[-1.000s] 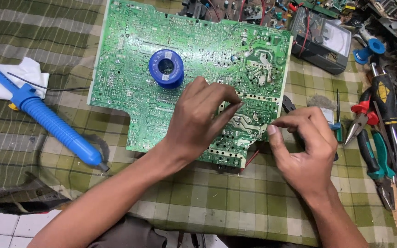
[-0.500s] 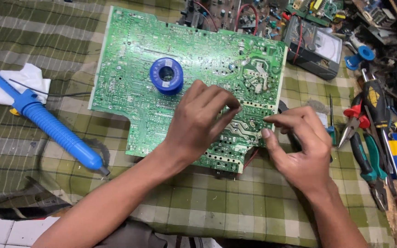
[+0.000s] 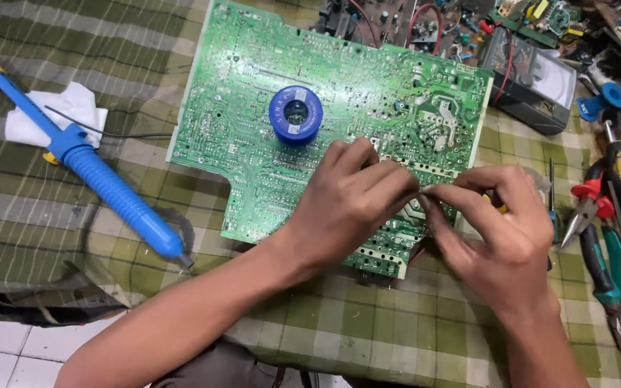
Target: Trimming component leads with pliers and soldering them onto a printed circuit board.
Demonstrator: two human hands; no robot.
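While both hands pinch something tiny over the green board (image 3: pixel 310 136) in the middle of the table (image 3: pixel 368 323), it could slip. The left hand (image 3: pixel 350 197) and right hand (image 3: pixel 494 230) meet fingertip to fingertip, grips closed; a bump could knock the blue spool (image 3: pixel 295 115) off.

You've got one big green circuit board (image 3: pixel 267 136) flat on the checked cloth (image 3: pixel 52 215), and one blue spool (image 3: pixel 295 115) sitting on top of it. One blue suction pump (image 3: pixel 102 179) lies off to the side, with one white tissue (image 3: pixel 59 111) under its top end. Two hands are over the board: your left hand (image 3: pixel 346 201) and your right hand (image 3: pixel 497 230). One meter (image 3: pixel 540 82) sits at the far edge. The pliers (image 3: pixel 598 237) pile up too thick to count surely.
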